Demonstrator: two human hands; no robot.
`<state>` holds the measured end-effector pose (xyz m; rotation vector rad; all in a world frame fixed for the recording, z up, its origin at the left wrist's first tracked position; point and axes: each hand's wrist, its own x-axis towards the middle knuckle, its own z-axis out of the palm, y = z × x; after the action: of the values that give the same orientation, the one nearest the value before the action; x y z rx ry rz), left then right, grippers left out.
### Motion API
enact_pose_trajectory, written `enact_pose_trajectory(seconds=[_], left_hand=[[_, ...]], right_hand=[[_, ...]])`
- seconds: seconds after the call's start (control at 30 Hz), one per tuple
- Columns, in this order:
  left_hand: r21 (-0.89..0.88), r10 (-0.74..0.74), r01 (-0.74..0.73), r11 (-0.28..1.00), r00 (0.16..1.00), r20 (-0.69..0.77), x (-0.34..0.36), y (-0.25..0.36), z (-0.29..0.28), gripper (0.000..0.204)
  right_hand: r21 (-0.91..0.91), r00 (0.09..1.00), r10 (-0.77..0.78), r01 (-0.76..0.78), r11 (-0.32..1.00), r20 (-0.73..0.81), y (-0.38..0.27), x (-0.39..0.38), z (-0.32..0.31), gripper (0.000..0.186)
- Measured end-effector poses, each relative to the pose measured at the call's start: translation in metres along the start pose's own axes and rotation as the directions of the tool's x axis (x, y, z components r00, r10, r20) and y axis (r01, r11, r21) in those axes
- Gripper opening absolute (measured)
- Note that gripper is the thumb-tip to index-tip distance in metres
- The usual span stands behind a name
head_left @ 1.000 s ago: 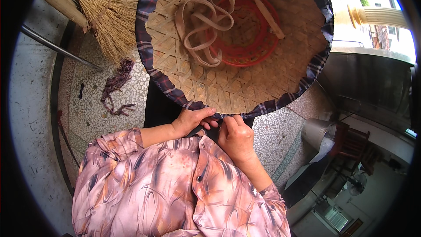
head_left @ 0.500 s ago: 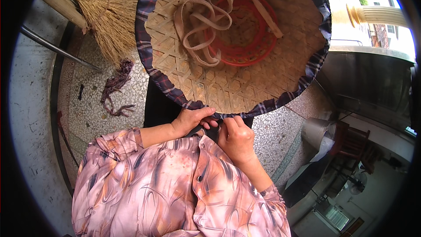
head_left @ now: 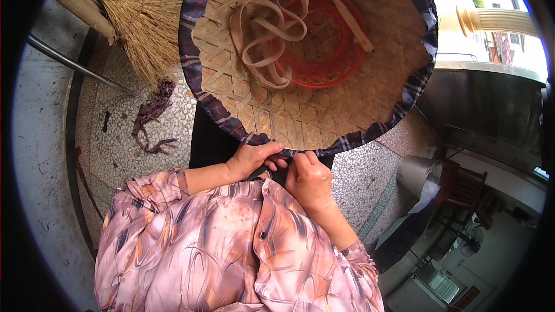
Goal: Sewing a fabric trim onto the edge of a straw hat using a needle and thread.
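One left hand (head_left: 252, 159) pinches the woven hat's (head_left: 277, 107) near rim (head_left: 255, 138); just beside, right hand (head_left: 310, 180) pinches what I cannot tell.

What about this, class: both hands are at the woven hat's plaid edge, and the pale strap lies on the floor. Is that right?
The place given for the pale strap is wrong. The head view shows it looped inside the woven hat. The left hand and right hand are indeed at the hat's plaid edge.
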<state>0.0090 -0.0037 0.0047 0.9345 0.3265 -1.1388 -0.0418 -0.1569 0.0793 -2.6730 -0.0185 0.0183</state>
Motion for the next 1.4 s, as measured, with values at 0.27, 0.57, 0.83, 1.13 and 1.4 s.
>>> enact_pose_trajectory(seconds=[0.27, 0.57, 0.83, 1.13, 1.4], left_hand=[[-0.079, 0.041, -0.039, 0.996, 0.999, 0.025, 0.004, -0.008, 0.001, 0.029], [-0.008, 0.021, -0.02, 1.0, 0.996, 0.089, 0.002, -0.008, 0.002, 0.038], [0.045, 0.011, -0.015, 0.999, 0.996, 0.087, 0.0, -0.008, 0.005, 0.039], [-0.036, 0.016, -0.012, 0.999, 0.993, 0.117, 0.008, -0.014, 0.0, 0.038], [0.004, 0.0, 0.0, 1.0, 0.997, 0.076, 0.003, -0.007, 0.001, 0.036]], right_hand=[[0.01, 0.997, 0.025, -0.024, 1.0, -0.067, -0.002, -0.002, 0.004, 0.009], [0.222, 0.988, 0.123, -0.1, 0.97, -0.091, 0.004, -0.01, 0.005, 0.008], [0.086, 0.989, 0.149, -0.146, 0.985, -0.024, -0.001, -0.013, 0.0, 0.007], [0.02, 0.994, 0.1, -0.1, 0.995, -0.038, -0.002, 0.0, 0.009, 0.009], [-0.128, 0.988, 0.141, -0.132, 0.983, 0.065, -0.012, -0.008, -0.014, 0.006]])
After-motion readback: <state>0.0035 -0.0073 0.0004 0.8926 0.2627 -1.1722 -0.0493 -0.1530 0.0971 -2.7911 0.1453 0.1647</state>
